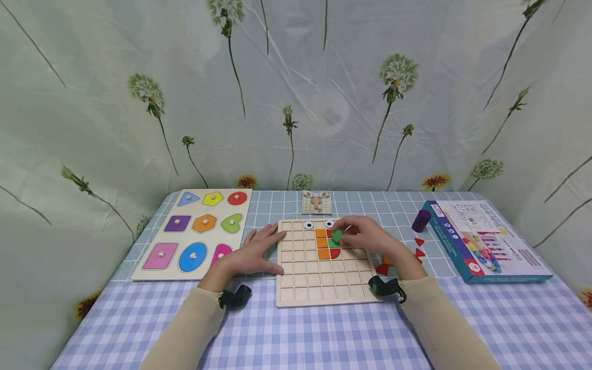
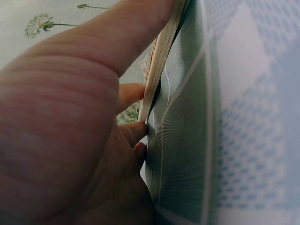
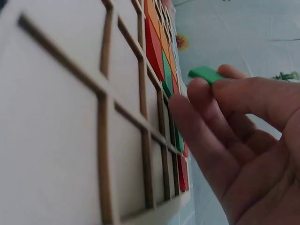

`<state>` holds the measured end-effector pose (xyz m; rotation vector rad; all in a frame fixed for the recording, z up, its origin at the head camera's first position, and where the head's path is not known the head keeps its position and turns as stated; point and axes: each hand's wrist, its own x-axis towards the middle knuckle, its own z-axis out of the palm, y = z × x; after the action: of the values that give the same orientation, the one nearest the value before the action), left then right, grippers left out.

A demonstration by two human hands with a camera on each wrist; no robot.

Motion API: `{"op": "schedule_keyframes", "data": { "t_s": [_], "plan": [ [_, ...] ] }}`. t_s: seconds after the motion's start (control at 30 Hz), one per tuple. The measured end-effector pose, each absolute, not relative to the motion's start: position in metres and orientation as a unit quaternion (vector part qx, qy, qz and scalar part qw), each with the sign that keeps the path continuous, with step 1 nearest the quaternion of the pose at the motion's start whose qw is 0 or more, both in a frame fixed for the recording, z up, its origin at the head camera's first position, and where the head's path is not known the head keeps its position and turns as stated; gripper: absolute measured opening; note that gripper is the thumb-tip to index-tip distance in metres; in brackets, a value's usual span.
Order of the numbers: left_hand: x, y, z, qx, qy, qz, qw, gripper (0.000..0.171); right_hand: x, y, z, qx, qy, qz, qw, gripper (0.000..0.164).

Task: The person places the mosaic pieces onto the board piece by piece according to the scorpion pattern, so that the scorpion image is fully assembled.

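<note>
A wooden grid board (image 1: 300, 282) lies in the middle, with orange squares (image 1: 322, 244), red pieces (image 1: 335, 253), a green piece (image 1: 332, 243) and two round eye pieces (image 1: 308, 225) set in its cells. My right hand (image 1: 364, 236) pinches another green tile (image 3: 202, 73) between thumb and fingers, held above the board's upper cells. In the right wrist view that tile is raised off the grid. My left hand (image 1: 254, 255) rests at the board's left edge, thumb and fingers spread and touching its side. The left wrist view shows the thumb (image 2: 131, 37) against the wooden edge.
A shape puzzle (image 1: 213, 204) with knobbed pieces lies to the left. Behind the board is a pattern card (image 1: 317, 210). Loose red triangles (image 1: 419, 241) and an orange piece (image 1: 387, 261) lie right of the board, near a purple cylinder (image 1: 421, 220) and a toy box (image 1: 490, 241).
</note>
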<state>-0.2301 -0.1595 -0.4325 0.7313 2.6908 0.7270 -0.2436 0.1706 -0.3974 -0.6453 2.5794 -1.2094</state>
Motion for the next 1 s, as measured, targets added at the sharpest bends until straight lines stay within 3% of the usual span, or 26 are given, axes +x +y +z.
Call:
{"op": "schedule_keyframes", "data": {
  "t_s": [1.0],
  "plan": [
    [-0.228, -0.160, -0.429, 0.260, 0.921, 0.260, 0.129, 0.099, -0.234, 0.121, -0.413, -0.166, 0.891, -0.416, 0.075, 0.020]
  ]
}}
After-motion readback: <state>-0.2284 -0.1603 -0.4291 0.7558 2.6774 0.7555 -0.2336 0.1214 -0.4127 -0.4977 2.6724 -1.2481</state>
